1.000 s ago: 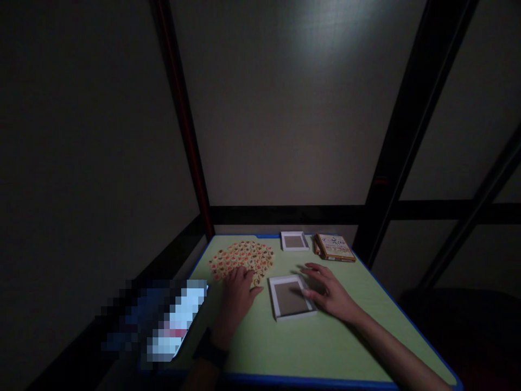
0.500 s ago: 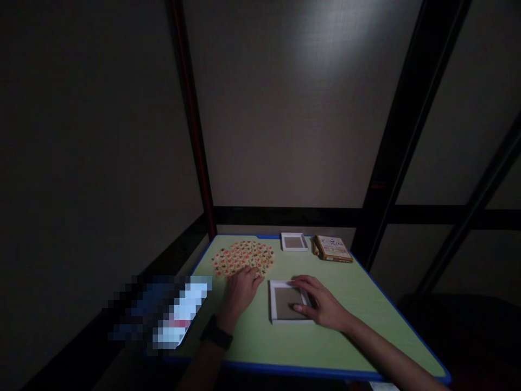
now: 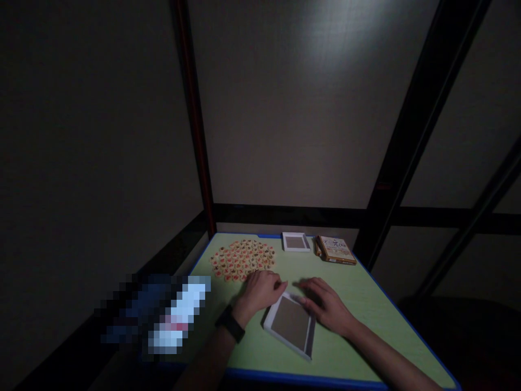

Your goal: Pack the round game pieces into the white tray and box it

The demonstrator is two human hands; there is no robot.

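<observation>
A shallow white box tray with a brown bottom lies turned at an angle on the green table. My left hand rests at the tray's far left corner, fingers curled, a dark watch on the wrist. My right hand lies on the tray's far right edge, fingers bent over the rim. Just beyond my left hand spreads a patch of several small patterned tiles.
A second small white tray and an orange patterned box sit at the table's far edge. A blurred bright object lies off the table's left edge. Dark posts and beams frame the walls behind.
My left hand left the tiles and came to the tray's corner. The tray has turned from square to a skewed angle and slid nearer. My right hand shifted slightly right.
</observation>
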